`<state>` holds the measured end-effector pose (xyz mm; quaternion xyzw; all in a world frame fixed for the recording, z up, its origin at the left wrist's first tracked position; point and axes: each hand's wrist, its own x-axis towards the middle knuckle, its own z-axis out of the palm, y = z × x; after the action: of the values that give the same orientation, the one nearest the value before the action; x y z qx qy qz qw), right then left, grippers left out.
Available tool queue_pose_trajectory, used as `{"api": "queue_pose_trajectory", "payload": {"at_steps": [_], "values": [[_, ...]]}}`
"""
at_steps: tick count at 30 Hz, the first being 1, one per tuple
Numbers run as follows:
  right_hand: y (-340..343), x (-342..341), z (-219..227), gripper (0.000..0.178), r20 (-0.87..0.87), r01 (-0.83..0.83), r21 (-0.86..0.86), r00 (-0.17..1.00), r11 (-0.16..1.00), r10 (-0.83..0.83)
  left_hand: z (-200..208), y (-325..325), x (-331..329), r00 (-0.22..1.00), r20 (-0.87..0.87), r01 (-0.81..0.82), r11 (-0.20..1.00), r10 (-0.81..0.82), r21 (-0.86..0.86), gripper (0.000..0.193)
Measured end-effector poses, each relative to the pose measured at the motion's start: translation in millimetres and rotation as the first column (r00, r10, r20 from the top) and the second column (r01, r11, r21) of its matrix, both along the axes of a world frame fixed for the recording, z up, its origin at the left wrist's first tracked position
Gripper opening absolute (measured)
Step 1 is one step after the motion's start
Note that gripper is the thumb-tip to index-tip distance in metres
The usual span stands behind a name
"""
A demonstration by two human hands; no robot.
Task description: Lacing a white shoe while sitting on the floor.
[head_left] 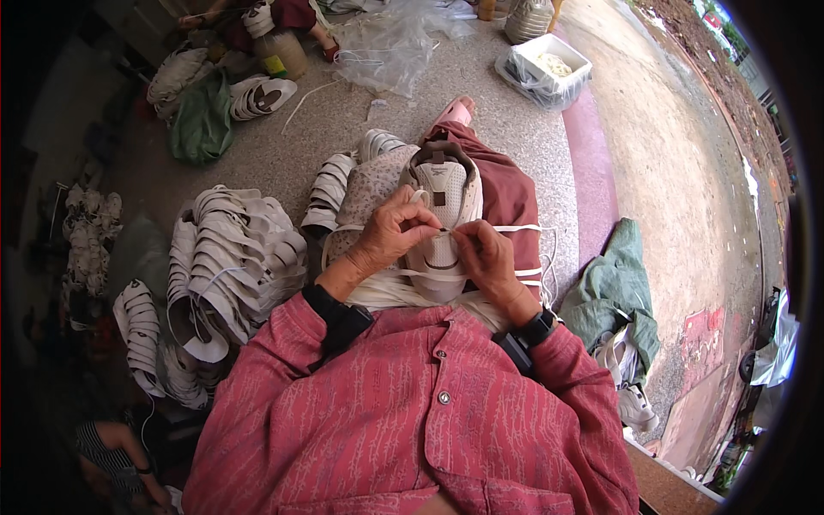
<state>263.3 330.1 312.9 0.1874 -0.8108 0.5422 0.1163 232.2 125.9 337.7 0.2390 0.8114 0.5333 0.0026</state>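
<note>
A white and beige shoe upper (442, 178) with a brown-lined collar lies on my lap, its opening pointing away from me. Over its middle, my left hand (396, 228) is closed in a pinch on a white shoelace (420, 196), part of which loops up beside the fingers. Close by on the right, my right hand (487, 257) pinches the lace too, its fingertips almost meeting those of the left. The exact bit between the fingertips is too small to make out. More pale laces (518, 228) stretch across my right thigh.
Stacked white shoe uppers (232, 249) stand on the floor at left, with smaller stacks (329, 190) by my left leg. To the right lies a green sack (611, 279) with shoes at its mouth. A white tub (552, 67) and clear plastic (390, 51) are ahead; another person's foot (330, 49) shows far off.
</note>
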Motion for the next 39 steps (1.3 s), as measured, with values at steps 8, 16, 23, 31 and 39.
{"api": "queue_pose_trajectory", "payload": {"at_steps": [8, 16, 23, 31, 39], "values": [[2, -6, -3, 0.008, -0.03, -0.009, 0.006, 1.0, 1.0, 0.009, -1, 2, -4, 0.999, -0.031, -0.014, 1.0, 0.013, -0.012, 0.009], [-1, -7, -16, 0.007, 0.079, -0.045, -0.055, 0.996, 0.997, 0.049, -1, 2, -4, 0.997, -0.079, -0.008, 0.998, 0.003, -0.058, 0.009], [-5, -5, -18, 0.016, -0.118, 0.001, 0.038, 0.993, 0.999, 0.003, 4, 3, 4, 1.0, -0.027, 0.007, 0.999, -0.008, -0.048, 0.012], [6, -11, -5, 0.015, -0.095, -0.06, 0.22, 0.992, 0.974, 0.083, 9, 3, 8, 0.996, -0.073, -0.049, 0.997, 0.045, -0.053, 0.015], [1, -16, 7, 0.017, -0.127, -0.103, 0.421, 0.977, 0.901, 0.171, 4, 3, 4, 0.989, -0.13, -0.069, 0.997, 0.064, -0.034, 0.015]]}}
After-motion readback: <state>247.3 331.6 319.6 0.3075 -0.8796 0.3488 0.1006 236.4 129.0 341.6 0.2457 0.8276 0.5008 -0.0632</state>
